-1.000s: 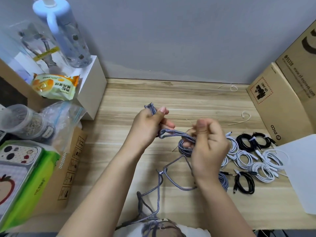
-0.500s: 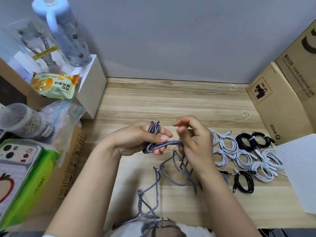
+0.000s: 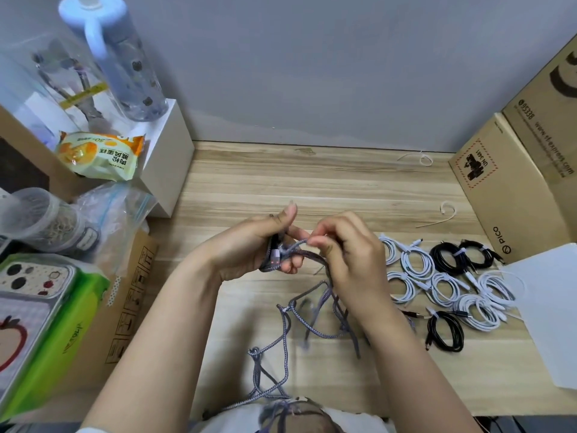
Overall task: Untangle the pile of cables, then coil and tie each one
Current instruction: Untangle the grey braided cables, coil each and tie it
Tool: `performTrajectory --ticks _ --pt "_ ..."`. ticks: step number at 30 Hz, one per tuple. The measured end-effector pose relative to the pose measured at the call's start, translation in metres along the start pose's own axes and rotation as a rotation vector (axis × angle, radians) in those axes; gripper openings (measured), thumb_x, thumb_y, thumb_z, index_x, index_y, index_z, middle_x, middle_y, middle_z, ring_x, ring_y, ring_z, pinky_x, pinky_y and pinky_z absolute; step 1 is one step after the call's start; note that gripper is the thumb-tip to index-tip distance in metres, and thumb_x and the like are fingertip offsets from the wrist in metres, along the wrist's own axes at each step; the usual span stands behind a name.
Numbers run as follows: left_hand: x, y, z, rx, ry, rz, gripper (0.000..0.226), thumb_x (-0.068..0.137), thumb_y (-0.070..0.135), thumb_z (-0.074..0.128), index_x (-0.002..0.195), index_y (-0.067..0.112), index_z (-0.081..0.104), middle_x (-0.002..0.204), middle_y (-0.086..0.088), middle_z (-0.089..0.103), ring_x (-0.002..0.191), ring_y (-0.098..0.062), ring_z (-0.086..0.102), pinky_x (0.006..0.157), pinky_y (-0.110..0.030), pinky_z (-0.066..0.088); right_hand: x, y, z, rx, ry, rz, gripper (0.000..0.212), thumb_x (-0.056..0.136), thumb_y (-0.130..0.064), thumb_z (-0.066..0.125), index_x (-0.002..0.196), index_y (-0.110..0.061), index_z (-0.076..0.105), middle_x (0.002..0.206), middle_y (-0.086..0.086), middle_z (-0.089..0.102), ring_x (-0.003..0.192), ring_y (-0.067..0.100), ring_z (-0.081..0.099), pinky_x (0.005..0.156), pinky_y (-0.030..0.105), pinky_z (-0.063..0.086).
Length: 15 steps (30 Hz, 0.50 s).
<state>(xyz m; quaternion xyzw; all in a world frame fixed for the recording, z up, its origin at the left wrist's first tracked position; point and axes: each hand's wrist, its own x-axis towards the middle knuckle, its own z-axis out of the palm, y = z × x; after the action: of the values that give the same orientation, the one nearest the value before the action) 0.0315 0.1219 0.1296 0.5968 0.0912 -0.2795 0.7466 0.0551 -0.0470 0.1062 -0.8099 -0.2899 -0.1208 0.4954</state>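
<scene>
Gripping a folded bundle of the grey braided cable [image 3: 315,331] at frame centre: left hand [image 3: 249,248], fingers curled round it, thumb raised. Pinching a strand just beside it: right hand [image 3: 349,257]. Trailing in loose loops toward lower centre over the wooden table [image 3: 312,179]. At right, coiled white cables [image 3: 437,282] and coiled black cables [image 3: 445,331], tied.

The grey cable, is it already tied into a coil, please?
No, the grey cable trails loose across the table from both hands.
</scene>
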Motion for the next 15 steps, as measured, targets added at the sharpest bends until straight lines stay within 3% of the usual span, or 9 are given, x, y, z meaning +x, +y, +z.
performTrajectory --ticks 2,4,6,8,10,15 --pt "-0.002 -0.003 -0.005 0.064 -0.063 0.035 0.078 0.052 0.068 0.076 0.096 0.006 0.059 0.059 -0.002 0.059 0.047 -0.010 0.052 0.054 -0.019 0.043 0.004 0.002 -0.001 0.070 0.119 0.136 0.009 0.086 -0.026 0.055 0.077 -0.028 0.058 0.077 -0.014 0.052 0.065 0.006 0.052 0.064 0.021 0.041" --pt "-0.005 -0.009 -0.012 0.042 -0.108 0.057 0.080 0.042 0.050 0.090 0.098 0.003 0.058 0.055 0.002 0.054 0.046 -0.007 0.048 0.057 -0.021 0.048 0.009 0.008 -0.005 0.095 0.189 0.225 0.013 0.085 -0.029 0.058 0.077 -0.036 0.051 0.073 -0.010 0.053 0.061 0.012 0.052 0.061 0.027 0.042" --pt "-0.007 -0.011 -0.016 0.001 -0.108 0.092 0.073 0.043 0.033 0.093 0.099 0.003 0.058 0.053 0.003 0.052 0.044 -0.007 0.044 0.059 -0.024 0.051 0.012 0.014 -0.009 0.065 0.211 0.282 0.015 0.084 -0.027 0.061 0.076 -0.035 0.050 0.073 -0.008 0.055 0.063 0.006 0.051 0.063 0.020 0.040" --pt "-0.010 -0.009 -0.017 -0.024 -0.052 0.153 0.051 0.056 0.013 0.084 0.099 0.003 0.059 0.052 0.004 0.051 0.042 -0.007 0.039 0.058 -0.025 0.051 0.013 0.021 -0.011 0.047 0.207 0.348 0.015 0.083 -0.023 0.065 0.075 -0.029 0.054 0.075 -0.004 0.058 0.066 0.003 0.050 0.063 0.011 0.036" --pt "-0.013 -0.006 -0.018 -0.061 0.036 0.219 0.037 0.061 0.003 0.071 0.097 0.003 0.061 0.052 0.003 0.049 0.039 -0.006 0.035 0.056 -0.024 0.050 0.012 0.028 -0.013 0.018 0.154 0.410 0.016 0.083 -0.016 0.069 0.074 -0.024 0.057 0.075 0.000 0.060 0.069 0.012 0.052 0.063 0.011 0.036" --pt "-0.014 0.000 -0.012 -0.085 0.069 0.339 0.028 0.068 0.001 0.062 0.096 0.005 0.057 0.048 0.004 0.045 0.041 -0.007 0.035 0.058 -0.022 0.049 0.010 0.027 -0.009 0.065 -0.045 0.482 0.021 0.081 -0.016 0.072 0.069 -0.030 0.060 0.065 -0.011 0.055 0.062 0.009 0.048 0.063 0.030 0.046"
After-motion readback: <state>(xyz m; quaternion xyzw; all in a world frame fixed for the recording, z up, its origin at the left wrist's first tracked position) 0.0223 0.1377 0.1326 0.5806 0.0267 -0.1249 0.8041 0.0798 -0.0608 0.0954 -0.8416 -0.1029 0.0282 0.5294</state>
